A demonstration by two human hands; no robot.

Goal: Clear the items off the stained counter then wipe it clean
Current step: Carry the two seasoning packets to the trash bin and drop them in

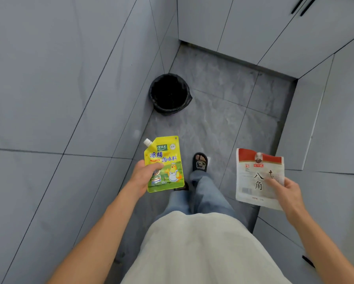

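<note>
Step in hand: clearing phase; two packets carried, wiping not yet begun
Left hand (pixel 144 174): fingers and thumb curled round the yellow spouted seasoning pouch (pixel 164 163), held upright over the floor
Right hand (pixel 287 190): thumb and fingers pinch the white star-anise packet (pixel 256 177) at its lower right corner
Bin (pixel 169 94): black-lined, open, on the floor ahead in the wall corner
Counter: not in view
Next move: judged, bring both packets to a drop point, possibly the bin, then loosen each grip in turn

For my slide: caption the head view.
Left hand holds yellow pouch, right hand white packet, facing bin.
</note>
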